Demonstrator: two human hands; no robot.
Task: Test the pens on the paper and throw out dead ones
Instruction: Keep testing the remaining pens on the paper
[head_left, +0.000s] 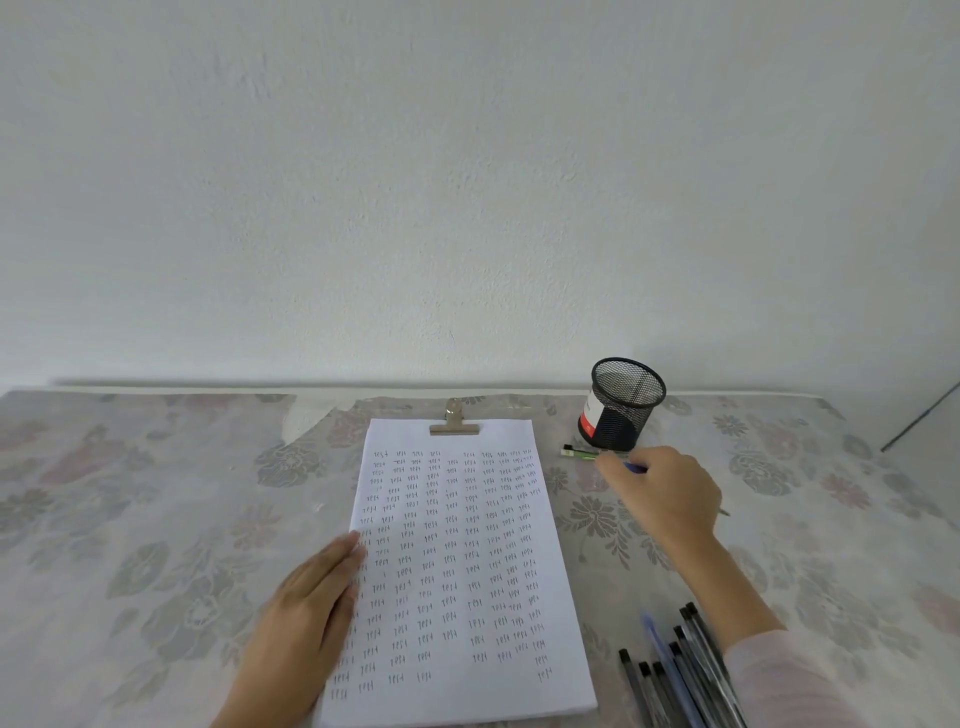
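A white sheet of paper (457, 561), covered in rows of the handwritten word "test", is clipped to a board in the middle of the table. My left hand (306, 608) lies flat on its left edge, fingers together. My right hand (660, 493) is to the right of the paper, just below the black mesh pen cup (623, 405), with its fingers curled around a pen; a blue bit shows at the fingers and the tip pokes out behind the wrist. A green pen (579, 453) lies on the table beside those fingers. Several dark pens (680, 670) lie bunched at the bottom right.
The table wears a floral cloth (156, 519) and stands against a white wall. A metal clip (454, 421) holds the paper at its top. A thin dark rod (919, 421) leans at the far right edge.
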